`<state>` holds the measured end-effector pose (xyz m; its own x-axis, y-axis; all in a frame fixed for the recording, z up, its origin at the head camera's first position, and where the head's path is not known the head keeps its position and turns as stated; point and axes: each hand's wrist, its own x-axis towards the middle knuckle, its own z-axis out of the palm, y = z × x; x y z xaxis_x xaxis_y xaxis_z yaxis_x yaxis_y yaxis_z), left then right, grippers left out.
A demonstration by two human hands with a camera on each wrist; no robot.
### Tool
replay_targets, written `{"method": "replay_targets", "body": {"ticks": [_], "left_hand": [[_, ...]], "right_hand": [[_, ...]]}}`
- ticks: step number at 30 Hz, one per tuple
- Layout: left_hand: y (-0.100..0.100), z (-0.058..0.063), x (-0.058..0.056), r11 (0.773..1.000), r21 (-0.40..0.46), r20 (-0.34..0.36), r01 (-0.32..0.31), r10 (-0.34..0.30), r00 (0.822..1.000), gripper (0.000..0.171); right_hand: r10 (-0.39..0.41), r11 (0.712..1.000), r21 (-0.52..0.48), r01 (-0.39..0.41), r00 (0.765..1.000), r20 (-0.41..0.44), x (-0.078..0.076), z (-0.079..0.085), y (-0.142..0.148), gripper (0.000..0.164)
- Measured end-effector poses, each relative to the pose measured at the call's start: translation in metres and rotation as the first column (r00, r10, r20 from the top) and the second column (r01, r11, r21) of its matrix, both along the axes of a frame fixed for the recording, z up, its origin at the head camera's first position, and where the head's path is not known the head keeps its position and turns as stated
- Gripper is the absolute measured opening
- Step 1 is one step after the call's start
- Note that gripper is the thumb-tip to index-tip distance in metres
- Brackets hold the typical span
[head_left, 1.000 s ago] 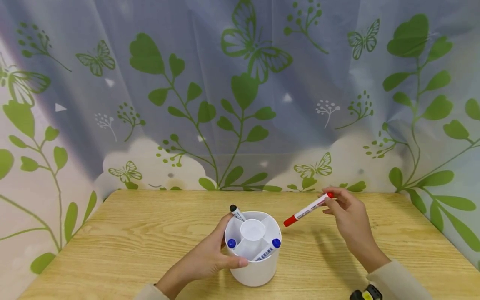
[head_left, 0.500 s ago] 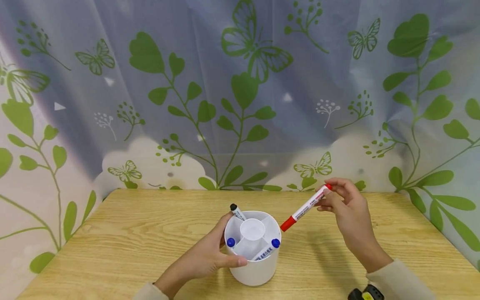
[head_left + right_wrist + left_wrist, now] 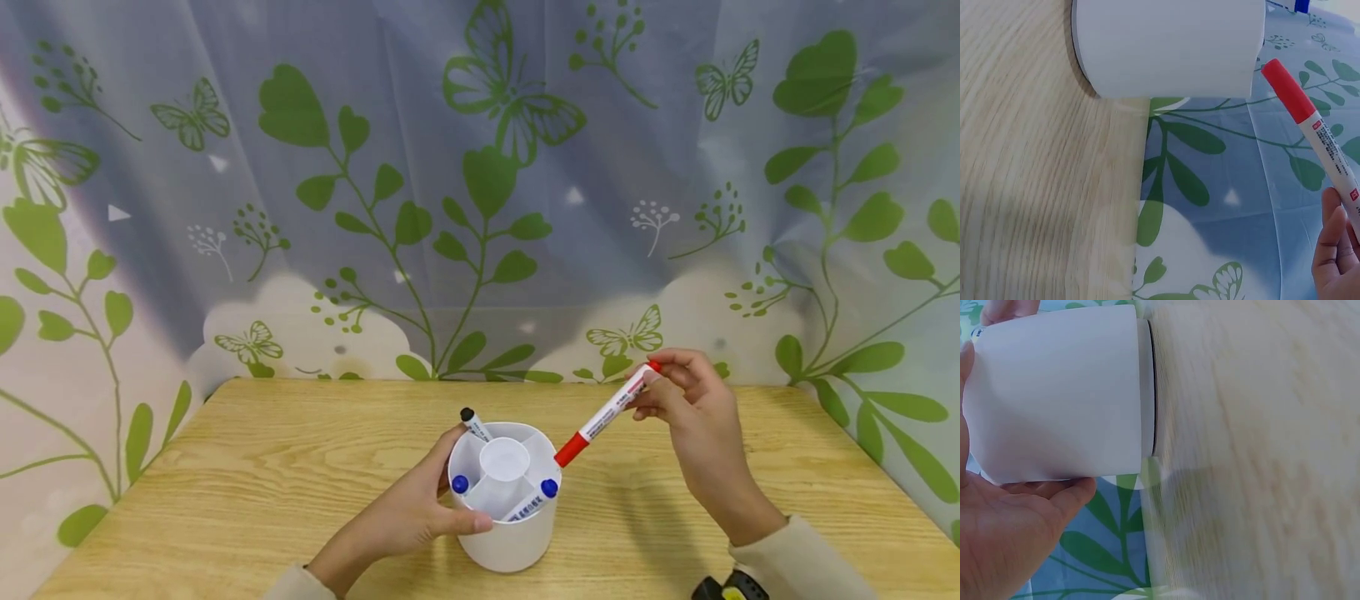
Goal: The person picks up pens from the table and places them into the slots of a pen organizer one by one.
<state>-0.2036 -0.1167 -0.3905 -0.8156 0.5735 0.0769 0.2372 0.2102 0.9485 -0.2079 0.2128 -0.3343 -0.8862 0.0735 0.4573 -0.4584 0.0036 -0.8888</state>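
A white round pen holder (image 3: 506, 546) with several compartments stands on the wooden table. My left hand (image 3: 408, 512) grips its left side, thumb over the front rim and fingers behind; the left wrist view shows the palm along the holder's wall (image 3: 1060, 394). In the holder lean a black-ended marker (image 3: 476, 423) at the back left, a blue-ended marker (image 3: 461, 484) at the left and another blue-ended marker (image 3: 531, 502) at the front right. My right hand (image 3: 701, 425) pinches a red marker (image 3: 606, 413) by its upper end. It slants down, red cap (image 3: 1288, 90) right at the holder's right rim.
The wooden table (image 3: 300, 433) extends around the holder. A curtain (image 3: 600, 250) printed with leaves and butterflies hangs along its back edge. A black device (image 3: 731, 586) sits below my right sleeve.
My right hand has risen slightly and moved left, tilting the red marker more steeply and bringing its cap to the holder's rim. My left hand and the holder have barely moved.
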Motion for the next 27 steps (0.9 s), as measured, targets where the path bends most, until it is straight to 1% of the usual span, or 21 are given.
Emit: {"method": "replay_targets", "body": {"ticks": [4,10,16,27], "left_hand": [[-0.001,-0.001,-0.001,1.000,-0.006,0.002,-0.007,0.007,1.000,0.105],[-0.002,-0.001,-0.003,1.000,0.007,0.002,0.007,-0.007,1.000,0.102],[-0.003,-0.001,-0.003,1.000,0.016,0.021,0.014,-0.014,1.000,0.099],[-0.006,0.000,-0.006,0.999,0.012,0.014,0.037,-0.037,0.999,0.096]], "right_hand": [[0.006,1.000,0.006,-0.006,1.000,0.014,0.001,-0.001,-0.007,0.014],[0.023,1.000,0.015,-0.024,0.999,0.030,0.001,-0.004,-0.016,0.013],[0.032,0.997,0.070,-0.034,0.999,0.029,0.000,-0.006,-0.023,0.013],[0.085,0.985,0.142,-0.093,0.995,0.056,0.002,-0.011,-0.032,0.018]]}}
